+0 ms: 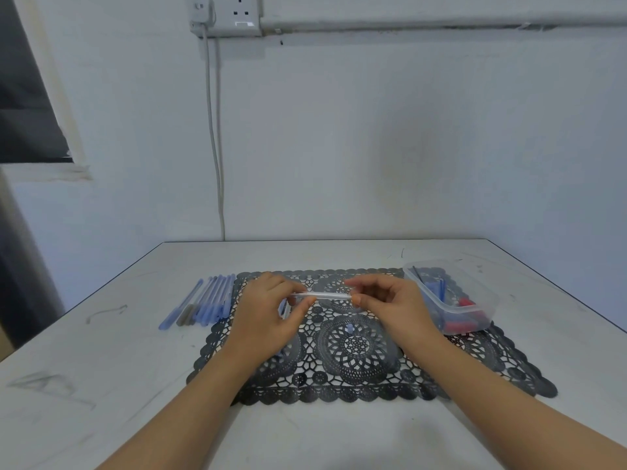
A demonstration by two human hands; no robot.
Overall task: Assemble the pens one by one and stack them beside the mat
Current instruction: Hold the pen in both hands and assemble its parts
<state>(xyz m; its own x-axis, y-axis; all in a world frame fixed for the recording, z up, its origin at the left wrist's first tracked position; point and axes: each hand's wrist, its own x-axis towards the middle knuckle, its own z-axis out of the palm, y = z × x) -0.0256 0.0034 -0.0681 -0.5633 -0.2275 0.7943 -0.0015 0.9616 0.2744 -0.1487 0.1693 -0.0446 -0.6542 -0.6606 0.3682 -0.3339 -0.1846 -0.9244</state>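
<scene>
I note a row of finished pens (203, 301) lying side by side on the surface (101, 385), just beside the far left edge of the mat (356, 385). Most have blue caps and one has a darker cap. I judge the task to be well under way but not complete.

Over the mat, my left hand (268, 317) pinches one end of a clear pen barrel (322, 295) with curled fingers. A small blue part appears tucked in the same hand, but I cannot tell what it is. My right hand (390, 305) pinches the barrel's other end between thumb and forefinger. The barrel is held level above the mat, touching nothing else. I judge this pen to be mid-assembly.

A small blue piece (349, 329) lies on the mat near the hands. On the mat's far right corner, a clear container (454, 300) holds more blue and red parts, so several pens are left to assemble.

A wall socket (234, 15) and its cable (217, 147) are well apart from the work. I see nothing lying between the hands and the row.
</scene>
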